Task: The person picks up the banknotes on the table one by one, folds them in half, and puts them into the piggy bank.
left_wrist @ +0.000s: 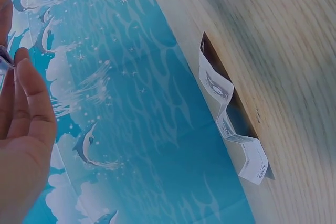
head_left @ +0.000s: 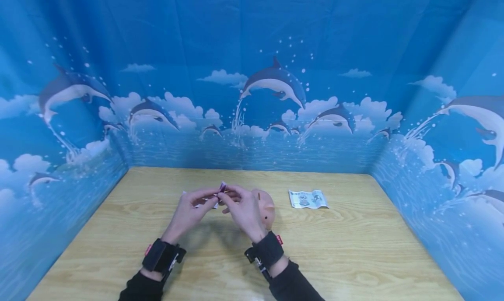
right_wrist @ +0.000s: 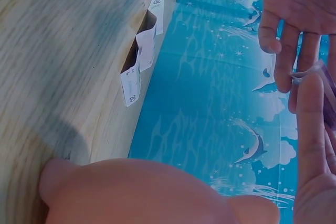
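Both hands meet over the middle of the table around a small folded purple banknote (head_left: 222,187). My left hand (head_left: 191,208) pinches it between thumb and fingers. From the other side, my right hand (head_left: 245,210) also pinches it, the thumb lying against the note (right_wrist: 327,88) in the right wrist view. Just right of and behind the right hand sits a pink piggy bank (head_left: 268,203) with a dark slot on top, partly covered by that hand. Behind the left hand, another pale note (head_left: 215,205) lies mostly hidden.
A creased white note (head_left: 308,199) with printed figures lies on the wooden table (head_left: 354,239), right of the piggy bank. Zigzag folds make a note (left_wrist: 226,114) stand up from the wood in the left wrist view. Blue dolphin-print curtains (head_left: 244,148) surround the table's back and sides.
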`<state>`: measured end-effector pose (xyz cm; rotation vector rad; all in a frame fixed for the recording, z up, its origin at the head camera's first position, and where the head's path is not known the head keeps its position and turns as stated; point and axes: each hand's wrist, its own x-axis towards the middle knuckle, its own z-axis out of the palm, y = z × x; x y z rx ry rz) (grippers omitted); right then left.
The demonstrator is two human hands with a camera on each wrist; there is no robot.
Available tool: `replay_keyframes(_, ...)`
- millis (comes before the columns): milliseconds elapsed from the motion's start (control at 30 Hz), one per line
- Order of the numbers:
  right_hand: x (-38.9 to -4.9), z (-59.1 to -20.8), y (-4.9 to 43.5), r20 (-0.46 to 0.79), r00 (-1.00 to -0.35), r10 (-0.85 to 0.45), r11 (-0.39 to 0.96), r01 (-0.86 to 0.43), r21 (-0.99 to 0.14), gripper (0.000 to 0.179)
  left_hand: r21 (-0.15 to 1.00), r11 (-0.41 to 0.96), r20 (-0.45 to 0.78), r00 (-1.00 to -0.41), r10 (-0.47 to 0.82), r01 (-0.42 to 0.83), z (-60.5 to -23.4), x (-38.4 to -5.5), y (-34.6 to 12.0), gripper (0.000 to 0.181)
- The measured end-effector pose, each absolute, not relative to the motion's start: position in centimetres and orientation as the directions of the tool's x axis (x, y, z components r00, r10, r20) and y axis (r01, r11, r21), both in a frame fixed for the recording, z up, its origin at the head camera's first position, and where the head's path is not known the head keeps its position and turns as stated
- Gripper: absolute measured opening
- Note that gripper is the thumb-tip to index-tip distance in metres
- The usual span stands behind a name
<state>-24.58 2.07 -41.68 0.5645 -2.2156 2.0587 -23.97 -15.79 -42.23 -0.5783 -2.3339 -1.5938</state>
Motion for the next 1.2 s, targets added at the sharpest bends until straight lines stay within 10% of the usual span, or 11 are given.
replay_keyframes(1200,-24.62,-41.51,1.92,0.280,-0.936,-0.211,0.045,-0.296,-0.954,0.031,0.807,0.385,0.418,-0.894,0.163,0.448,-42.26,-24.01,-15.47,0.024)
